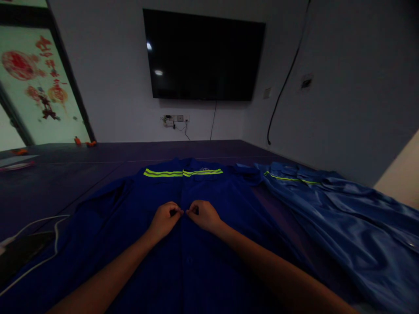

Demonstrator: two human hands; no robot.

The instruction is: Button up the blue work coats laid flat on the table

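A dark blue work jacket (pixel 137 209) with a yellow-green reflective stripe (pixel 183 172) lies spread flat on the dark table, front side up. My left hand (pixel 166 219) and my right hand (pixel 204 215) meet at the jacket's centre front, knuckles up. Each hand pinches the fabric edge along the front opening, thumbs and fingers pressed together, fingertips almost touching. What sits between the fingertips is too small and dark to make out beyond the cloth.
A second, lighter blue jacket (pixel 343 213) with the same stripe lies to the right. A white cable (pixel 36 222) and a dark flat device (pixel 19 250) rest at the left edge. The dark table (pixel 98 157) runs back to a wall with a mounted TV (pixel 203 56).
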